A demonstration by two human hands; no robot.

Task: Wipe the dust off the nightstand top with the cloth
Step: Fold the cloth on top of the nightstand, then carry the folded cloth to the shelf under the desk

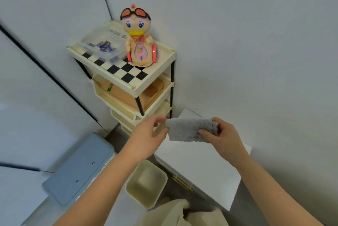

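A grey textured cloth [186, 129] is stretched in the air between both hands. My left hand [148, 138] pinches its left corner with thumb and fingers. My right hand [223, 138] grips its right end. Below the cloth lies the white flat top of the nightstand [199, 167], set against the right wall. The hands hold the cloth above the nightstand's far-left part, not touching it.
A cream tiered shelf rack [128, 77] stands in the corner, with a duck toy [140, 37] and a clear plastic box [102, 46] on its checkered top. A small beige bin [146, 182] sits on the floor beside the nightstand. A blue-grey lid-like panel [80, 167] lies at left.
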